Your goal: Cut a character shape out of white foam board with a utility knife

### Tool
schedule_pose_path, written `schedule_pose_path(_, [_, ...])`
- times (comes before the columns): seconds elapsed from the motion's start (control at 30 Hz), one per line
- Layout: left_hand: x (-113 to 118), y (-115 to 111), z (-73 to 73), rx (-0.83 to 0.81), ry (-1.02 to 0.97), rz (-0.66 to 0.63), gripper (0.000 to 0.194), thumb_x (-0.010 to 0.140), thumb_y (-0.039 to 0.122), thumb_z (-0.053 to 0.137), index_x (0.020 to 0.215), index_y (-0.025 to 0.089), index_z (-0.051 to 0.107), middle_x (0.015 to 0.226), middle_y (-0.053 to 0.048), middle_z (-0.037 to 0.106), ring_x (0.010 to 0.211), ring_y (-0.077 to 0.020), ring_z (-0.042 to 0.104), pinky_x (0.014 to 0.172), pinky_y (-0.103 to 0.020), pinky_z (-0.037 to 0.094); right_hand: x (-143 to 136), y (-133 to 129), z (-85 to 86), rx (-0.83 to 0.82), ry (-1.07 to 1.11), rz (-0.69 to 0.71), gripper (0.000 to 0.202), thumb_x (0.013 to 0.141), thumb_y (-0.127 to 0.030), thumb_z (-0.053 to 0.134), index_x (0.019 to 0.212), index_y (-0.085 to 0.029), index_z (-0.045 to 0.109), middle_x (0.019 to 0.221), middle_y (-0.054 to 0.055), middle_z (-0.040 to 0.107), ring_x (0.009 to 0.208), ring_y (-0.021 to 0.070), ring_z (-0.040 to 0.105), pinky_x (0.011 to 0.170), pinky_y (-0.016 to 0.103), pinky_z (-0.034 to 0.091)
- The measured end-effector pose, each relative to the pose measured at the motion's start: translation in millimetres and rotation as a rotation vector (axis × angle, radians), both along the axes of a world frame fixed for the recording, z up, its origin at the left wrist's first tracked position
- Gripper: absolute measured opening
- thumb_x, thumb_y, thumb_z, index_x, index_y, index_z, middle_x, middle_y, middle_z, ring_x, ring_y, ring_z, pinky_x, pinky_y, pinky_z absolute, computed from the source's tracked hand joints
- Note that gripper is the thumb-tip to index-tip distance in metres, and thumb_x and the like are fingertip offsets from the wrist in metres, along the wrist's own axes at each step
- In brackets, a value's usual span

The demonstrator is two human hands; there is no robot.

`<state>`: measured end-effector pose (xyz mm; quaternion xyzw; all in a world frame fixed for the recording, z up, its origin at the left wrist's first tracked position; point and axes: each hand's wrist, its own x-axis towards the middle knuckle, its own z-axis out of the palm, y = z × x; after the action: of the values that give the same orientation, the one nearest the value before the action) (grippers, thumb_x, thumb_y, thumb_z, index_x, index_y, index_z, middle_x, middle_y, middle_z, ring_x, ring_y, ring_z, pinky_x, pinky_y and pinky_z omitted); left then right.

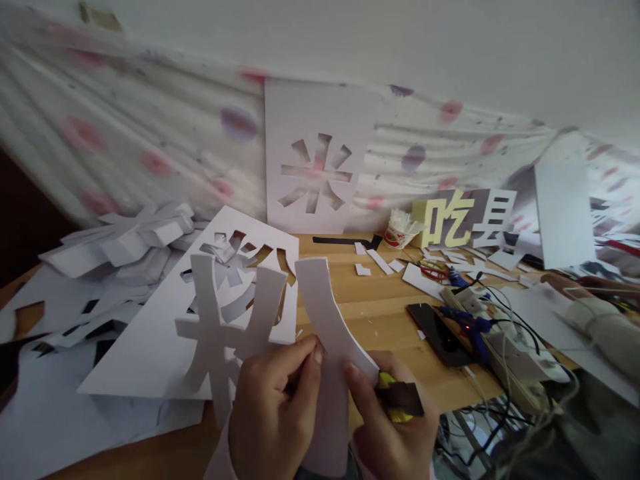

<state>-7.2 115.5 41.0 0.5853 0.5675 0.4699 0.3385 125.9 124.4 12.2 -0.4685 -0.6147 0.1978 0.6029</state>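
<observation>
My left hand is closed, with thumb and finger pinched at the left edge of a curved white foam piece. Its lower part runs down between my hands. In my right hand are a yellow and black cutter and the right edge of that piece, under my thumb. Left of it, a white foam character stands upright behind my left hand; what supports it is hidden. A white board with cut-outs lies behind it on the wooden table.
A board with a cut-out character leans on the curtain. Foam scraps heap at left. Yellow and white characters, a cup, a phone, a blue glue gun and cables lie right. Another person's arm reaches in at far right.
</observation>
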Motion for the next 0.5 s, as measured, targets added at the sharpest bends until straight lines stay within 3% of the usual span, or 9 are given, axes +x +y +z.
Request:
schedule_pose_path(0.2, [-1,10,-2.8,-0.113,-0.191,-0.048,0.040,0.086,0.043,0.045,0.054,0.022,0.033,0.039,0.008,0.028,0.037,-0.0072,0.029,0.039,-0.022,0.020,-6,2,-4.4,0.003,0.051,-0.026,0.012,0.082,-0.028,0.066,0.074,-0.021,0.068,0.057,-0.004,0.061,0.047,0.0086,0.051,0.047,0.020,0.039])
schedule_pose_path(0.37, [0,12,2.0,-0.261,-0.306,-0.089,0.036,0.081,0.046,0.047,0.055,0.022,0.039,0.036,0.010,0.023,0.031,-0.0062,0.021,0.036,-0.023,0.015,-3,3,-9.1,0.010,0.005,-0.012,0.012,0.084,-0.030,0.064,0.078,-0.021,0.070,0.062,-0.001,0.066,0.051,0.0117,0.056,0.049,0.022,0.042])
schedule_pose_path(0.5, [-1,13,4.9,-0.263,-0.272,-0.096,0.036,0.082,0.044,0.045,0.055,0.021,0.043,0.039,0.009,0.024,0.035,-0.0064,0.021,0.038,-0.024,0.014,3,4,-12.6,0.054,-0.091,-0.028,0.015,0.085,-0.032,0.064,0.078,-0.021,0.070,0.061,-0.001,0.067,0.050,0.0121,0.059,0.048,0.022,0.043])
